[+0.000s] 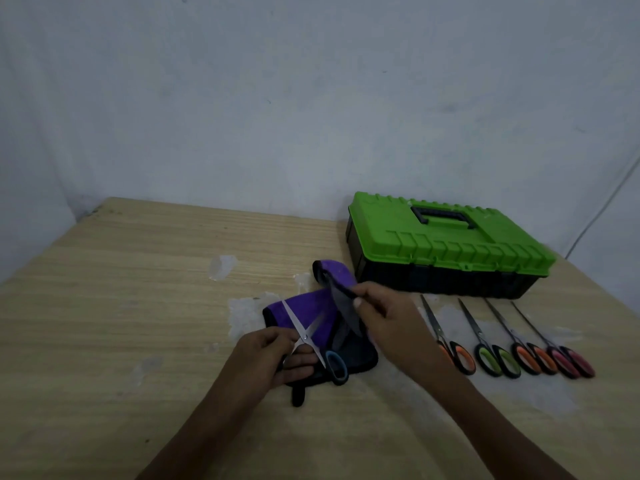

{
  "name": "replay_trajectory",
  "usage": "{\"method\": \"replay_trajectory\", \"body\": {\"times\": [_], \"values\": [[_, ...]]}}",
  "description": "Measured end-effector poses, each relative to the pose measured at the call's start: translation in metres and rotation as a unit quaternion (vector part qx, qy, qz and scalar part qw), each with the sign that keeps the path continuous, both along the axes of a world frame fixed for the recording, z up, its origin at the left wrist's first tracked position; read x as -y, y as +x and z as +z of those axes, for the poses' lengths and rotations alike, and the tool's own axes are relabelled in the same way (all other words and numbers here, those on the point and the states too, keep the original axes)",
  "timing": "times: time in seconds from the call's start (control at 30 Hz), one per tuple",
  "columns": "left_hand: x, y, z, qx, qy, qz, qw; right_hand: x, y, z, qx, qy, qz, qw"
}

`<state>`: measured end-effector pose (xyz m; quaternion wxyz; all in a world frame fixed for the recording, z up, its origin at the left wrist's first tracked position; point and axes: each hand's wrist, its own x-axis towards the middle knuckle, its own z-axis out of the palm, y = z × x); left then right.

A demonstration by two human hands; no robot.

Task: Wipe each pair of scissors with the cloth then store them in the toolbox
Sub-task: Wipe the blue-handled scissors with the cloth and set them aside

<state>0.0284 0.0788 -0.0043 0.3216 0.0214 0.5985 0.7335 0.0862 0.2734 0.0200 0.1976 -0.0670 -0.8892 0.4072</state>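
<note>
Gripped by one handle in my left hand (pixel 273 355), the blue-handled scissors (pixel 306 337) are held with blades spread over the purple cloth (pixel 318 306), near table (pixel 138 289) centre. My right hand (pixel 384 317) pinches a raised fold of that cloth at 1 o'clock of the scissors. At 3 o'clock I see four spare scissors (pixel 486 358) in a row; at 1 o'clock, the toolbox (pixel 446 244), green lid closed.

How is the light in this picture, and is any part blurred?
Head view: dim, darker toward the corners; the right hand and the purple cloth it pinches are motion-blurred; the green-lidded toolbox and the blue-handled scissors in the left hand look sharper.
</note>
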Motion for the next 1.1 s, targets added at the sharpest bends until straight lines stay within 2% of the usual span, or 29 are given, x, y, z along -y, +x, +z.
{"method": "replay_trajectory", "body": {"times": [0.13, 0.33, 0.43, 0.6, 0.73, 0.8, 0.87, 0.93, 1.0, 1.1], "values": [[-0.001, -0.002, -0.002, -0.006, -0.003, -0.012, 1.0, 0.029, 0.002, -0.018, 0.077, 0.193, 0.102, 0.973], [-0.001, -0.002, -0.002, -0.005, 0.0, -0.009, 1.0, 0.015, -0.02, -0.024, 0.146, 0.361, 0.035, 0.92], [0.001, -0.001, -0.001, 0.0, 0.006, -0.006, 1.0, 0.007, -0.037, -0.027, 0.162, 0.348, -0.006, 0.923], [0.001, 0.001, 0.0, 0.01, 0.006, 0.006, 1.0, -0.006, -0.039, -0.023, 0.086, 0.15, -0.057, 0.983], [0.001, 0.001, 0.0, 0.005, 0.002, 0.002, 1.0, -0.017, -0.031, -0.025, 0.014, 0.018, -0.088, 0.996], [0.0, 0.0, 0.0, 0.001, 0.002, -0.002, 1.0, -0.017, -0.024, -0.023, -0.015, -0.014, -0.089, 0.996], [-0.001, 0.0, -0.001, -0.005, -0.001, -0.004, 1.0, -0.01, -0.016, -0.018, -0.022, 0.014, -0.06, 0.998], [-0.001, -0.001, -0.002, -0.012, -0.008, -0.003, 1.0, 0.008, -0.009, -0.014, 0.015, 0.061, 0.012, 0.998], [-0.002, -0.001, -0.003, -0.017, -0.012, -0.005, 1.0, 0.024, -0.006, -0.02, 0.074, 0.157, 0.073, 0.982], [-0.002, -0.002, -0.002, -0.01, -0.01, -0.002, 1.0, 0.025, -0.01, -0.03, 0.106, 0.292, 0.064, 0.948]]}}
